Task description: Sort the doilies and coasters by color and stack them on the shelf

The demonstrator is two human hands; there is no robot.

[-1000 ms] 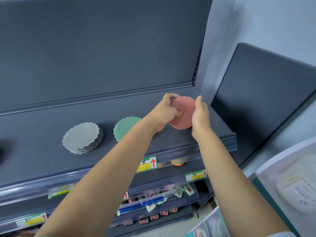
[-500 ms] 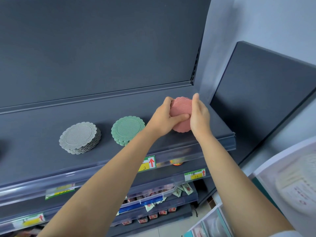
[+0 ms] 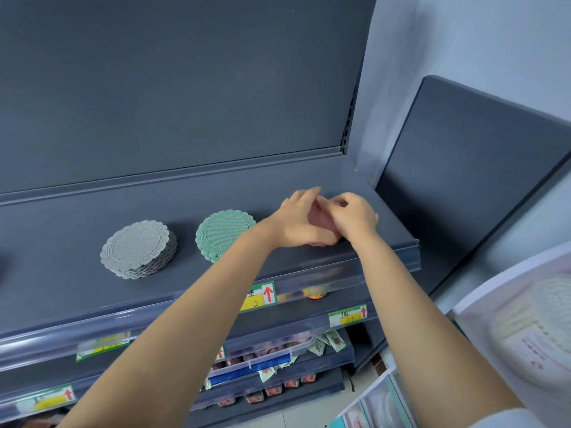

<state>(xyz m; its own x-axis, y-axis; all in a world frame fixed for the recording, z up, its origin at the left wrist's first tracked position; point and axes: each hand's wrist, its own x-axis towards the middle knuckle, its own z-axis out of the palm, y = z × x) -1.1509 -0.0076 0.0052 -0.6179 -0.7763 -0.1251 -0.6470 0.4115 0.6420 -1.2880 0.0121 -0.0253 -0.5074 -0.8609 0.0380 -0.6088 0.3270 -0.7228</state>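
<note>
Far left on the top shelf (image 3: 61, 261) sits the grey doily stack (image 3: 139, 250), scalloped edges, several layers, lying flat. Just to its right, apart from it, is the green doily stack (image 3: 222, 234), also flat, its near right edge hidden behind the left forearm.

Now the action: the left hand (image 3: 296, 222) is on the pink doily stack (image 3: 319, 216), thumb wrapped along the near edge and fingers reaching over the far side, so it is grasping the stack. Only a sliver of pink shows between the two hands, plus a thin pink edge low against the shelf surface. The stack is on the right part of the same shelf, close to the front lip, to the right of the green one and clear of it.

The right hand (image 3: 355, 216) meets it from the other side, fingers curled down over the top of the pink stack, gripping it too. The hands touch each other over it.

Below the front lip, a yellow price tag (image 3: 258, 297) with a red arrow, and small packets (image 3: 327, 341) on a lower shelf. Further right stands a dark side panel (image 3: 463, 180), and at the bottom right edge a blurred white package (image 3: 525, 335).
</note>
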